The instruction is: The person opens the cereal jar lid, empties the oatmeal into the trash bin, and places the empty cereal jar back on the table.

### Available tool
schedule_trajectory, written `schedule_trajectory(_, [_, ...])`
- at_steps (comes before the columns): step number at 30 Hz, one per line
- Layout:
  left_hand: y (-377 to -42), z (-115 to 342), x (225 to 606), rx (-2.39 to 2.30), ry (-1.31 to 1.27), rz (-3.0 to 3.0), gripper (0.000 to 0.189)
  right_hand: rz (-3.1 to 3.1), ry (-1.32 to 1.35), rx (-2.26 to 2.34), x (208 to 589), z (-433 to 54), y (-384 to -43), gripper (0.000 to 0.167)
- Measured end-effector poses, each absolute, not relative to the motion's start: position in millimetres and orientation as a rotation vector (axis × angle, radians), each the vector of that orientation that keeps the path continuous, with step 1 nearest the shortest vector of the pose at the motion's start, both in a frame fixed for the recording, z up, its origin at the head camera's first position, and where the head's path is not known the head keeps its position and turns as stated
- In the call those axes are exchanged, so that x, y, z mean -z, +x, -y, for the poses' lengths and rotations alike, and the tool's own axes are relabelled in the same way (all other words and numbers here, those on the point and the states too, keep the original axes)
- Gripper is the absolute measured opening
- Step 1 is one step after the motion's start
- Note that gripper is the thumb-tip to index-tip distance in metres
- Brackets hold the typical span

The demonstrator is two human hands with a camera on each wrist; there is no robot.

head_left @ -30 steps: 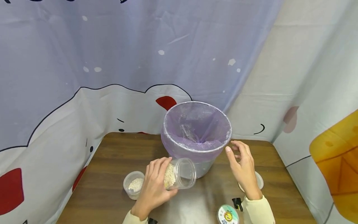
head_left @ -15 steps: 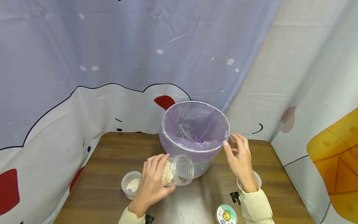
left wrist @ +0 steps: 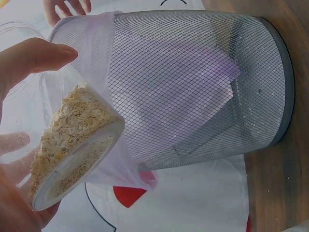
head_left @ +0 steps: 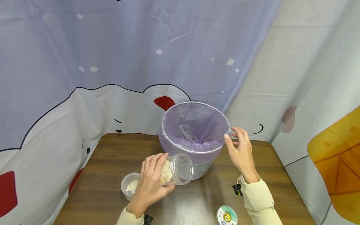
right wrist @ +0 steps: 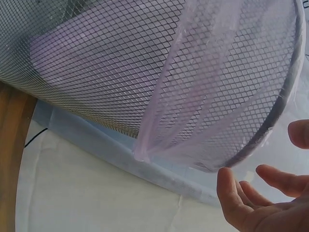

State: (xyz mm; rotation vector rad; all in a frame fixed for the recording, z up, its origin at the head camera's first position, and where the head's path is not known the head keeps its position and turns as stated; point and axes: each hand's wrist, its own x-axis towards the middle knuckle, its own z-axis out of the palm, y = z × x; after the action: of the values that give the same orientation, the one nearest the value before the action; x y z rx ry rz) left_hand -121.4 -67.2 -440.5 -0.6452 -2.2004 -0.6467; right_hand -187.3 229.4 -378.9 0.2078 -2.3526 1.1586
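While the left hand (head_left: 150,182) holds a clear jar (head_left: 182,168), its thumb and fingers clamped round the sides, the jar is tilted well over in front of the mesh bin (left wrist: 193,92), mouth to the right. Pale flakes (left wrist: 79,118) lie heaped toward its base. The right hand (head_left: 241,153) has its thumb and fingers apart at the rim of the bin's purple liner (head_left: 197,125); whether they touch I cannot tell. A small tub (head_left: 122,187) beside the left hand stands on the wooden table (head_left: 104,165)
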Motion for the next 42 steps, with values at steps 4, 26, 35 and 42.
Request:
schedule_trajectory(4, [-121.5,71.6,435.8,0.669,-0.616,2.215,0.095,2.342,0.201,-1.174,376.6,-228.6,-192.1,0.046])
schedule_trajectory(26, [-130.5,87.1,404.2,0.647,-0.536,2.197,0.093,2.428,0.153,-1.238,369.3,-237.3,-214.3,0.050])
schedule_trajectory(35, [-133.8,88.0,393.0,0.641,-0.522,2.194,0.094,2.490,0.188,-1.155,369.2,-231.9,-223.4,0.050])
schedule_trajectory(42, [-137.6,85.8,384.0,0.601,-0.537,2.156,0.091,2.531,0.183,-1.089,367.8,-228.6,-227.2,0.051])
